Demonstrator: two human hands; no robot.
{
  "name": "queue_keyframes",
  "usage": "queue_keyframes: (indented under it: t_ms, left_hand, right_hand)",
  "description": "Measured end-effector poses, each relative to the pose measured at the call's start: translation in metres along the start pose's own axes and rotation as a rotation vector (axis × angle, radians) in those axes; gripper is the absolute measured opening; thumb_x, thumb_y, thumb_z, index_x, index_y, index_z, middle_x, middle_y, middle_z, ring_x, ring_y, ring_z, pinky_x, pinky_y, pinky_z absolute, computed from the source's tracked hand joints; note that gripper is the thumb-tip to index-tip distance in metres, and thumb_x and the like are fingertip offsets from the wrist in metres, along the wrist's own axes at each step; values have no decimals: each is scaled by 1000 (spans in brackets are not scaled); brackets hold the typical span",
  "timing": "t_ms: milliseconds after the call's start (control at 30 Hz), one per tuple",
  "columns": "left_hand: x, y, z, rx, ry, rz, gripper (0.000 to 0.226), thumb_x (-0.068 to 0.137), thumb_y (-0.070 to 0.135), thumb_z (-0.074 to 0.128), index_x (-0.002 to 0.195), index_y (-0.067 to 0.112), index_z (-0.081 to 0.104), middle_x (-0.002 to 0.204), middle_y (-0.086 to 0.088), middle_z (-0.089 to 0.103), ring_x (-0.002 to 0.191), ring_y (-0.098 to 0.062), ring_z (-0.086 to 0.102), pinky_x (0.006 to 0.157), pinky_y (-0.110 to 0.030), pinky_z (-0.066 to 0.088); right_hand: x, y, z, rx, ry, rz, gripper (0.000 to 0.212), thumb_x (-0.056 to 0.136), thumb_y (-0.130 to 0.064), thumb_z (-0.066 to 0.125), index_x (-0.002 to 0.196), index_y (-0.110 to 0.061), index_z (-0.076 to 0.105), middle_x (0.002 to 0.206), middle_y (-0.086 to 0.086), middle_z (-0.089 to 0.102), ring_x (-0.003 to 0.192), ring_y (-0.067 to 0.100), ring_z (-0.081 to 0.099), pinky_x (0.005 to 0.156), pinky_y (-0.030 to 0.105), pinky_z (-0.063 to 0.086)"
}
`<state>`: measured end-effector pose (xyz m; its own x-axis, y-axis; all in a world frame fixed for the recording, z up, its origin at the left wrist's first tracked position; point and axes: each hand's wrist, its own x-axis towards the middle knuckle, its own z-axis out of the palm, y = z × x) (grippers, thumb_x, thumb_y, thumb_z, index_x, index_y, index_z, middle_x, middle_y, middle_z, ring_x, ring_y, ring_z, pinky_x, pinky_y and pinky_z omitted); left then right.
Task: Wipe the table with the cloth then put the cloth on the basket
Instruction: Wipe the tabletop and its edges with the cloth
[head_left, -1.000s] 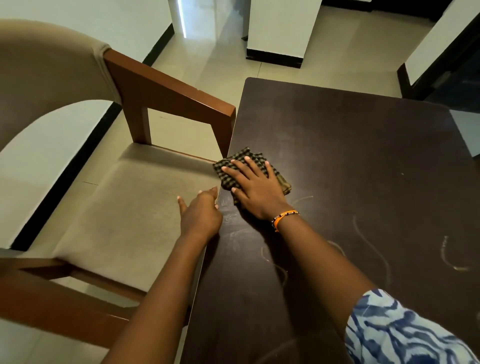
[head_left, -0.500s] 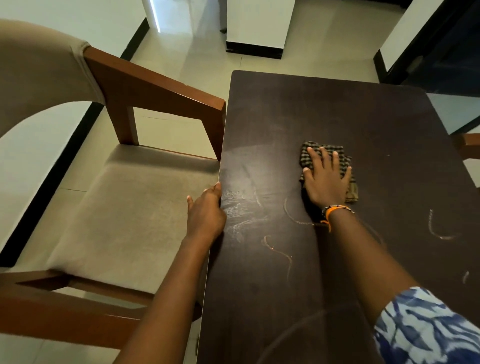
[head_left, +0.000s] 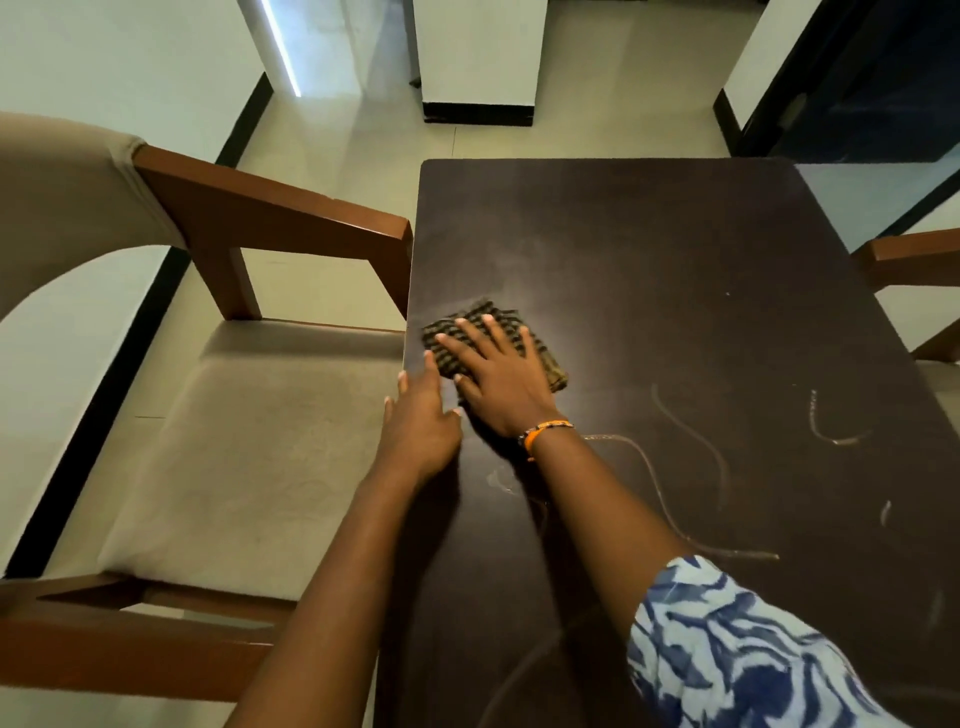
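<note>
A dark brown table (head_left: 649, 249) fills the right half of the view, with pale chalky curved marks on its near part. A folded checked cloth (head_left: 551, 366) lies near the table's left edge. My right hand (head_left: 498, 382) presses flat on the cloth with fingers spread. My left hand (head_left: 422, 415) rests on the table's left edge just beside the cloth, holding nothing. No basket is in view.
A wooden armchair (head_left: 270, 218) with a beige seat stands tight against the table's left side. Another wooden chair arm (head_left: 914, 254) shows at the right edge. Beyond the table is tiled floor and a white pillar (head_left: 478, 57).
My right hand slid the cloth from the table's left edge to its middle, then back to the left edge. Some chalk marks near the left edge are gone. My left hand stayed at the edge.
</note>
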<state>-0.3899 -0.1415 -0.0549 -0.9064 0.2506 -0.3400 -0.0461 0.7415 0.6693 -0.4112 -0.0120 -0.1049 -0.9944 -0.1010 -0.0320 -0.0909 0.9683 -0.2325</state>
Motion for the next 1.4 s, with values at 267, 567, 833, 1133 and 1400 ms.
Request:
queue_keyframes:
  t_ms: [267,567,833,1133,1400]
  left_hand:
    - [0,62,50,226,-132,182,66,94,17,50,149,13,14,158,-6,16,147,-28,-8,117,-43,-6]
    - [4,72,62,290,-135,241,69,93,17,53,149,12,13,158,-5,16,147,-27,-7,116,-43,-8]
    - [12,89,62,378,2,184,69,89,1,43,149,9,11,158,-8,14,146,-30,-9,115,-48,-12]
    - [20,128,105,469,-6,194,68,91,5,45,149,6,8,157,-9,17,147,-28,1,115,-51,-9]
    - [26,182,168,533,-118,362,83,89,19,58,149,6,1,158,-10,15,147,-27,1,114,-50,-13]
  right_hand:
    - [-89,180,-43,-33,97,505,53,96,-33,39,146,-37,22,158,-5,17,146,22,9,115,56,9]
    - [-106,211,-52,67,171,834,52,97,-35,36,146,-36,21,158,-2,14,146,26,4,114,60,2]
    - [-33,80,-21,38,48,352,56,94,-36,39,146,-37,19,159,-2,9,147,25,1,112,60,-2]
    - [-88,186,-38,-5,98,343,54,93,-36,42,144,-41,25,156,-8,21,146,19,11,114,54,6]
    - [-175,331,-72,-1,223,833,50,96,-32,38,145,-32,26,156,0,22,145,24,11,115,58,6]
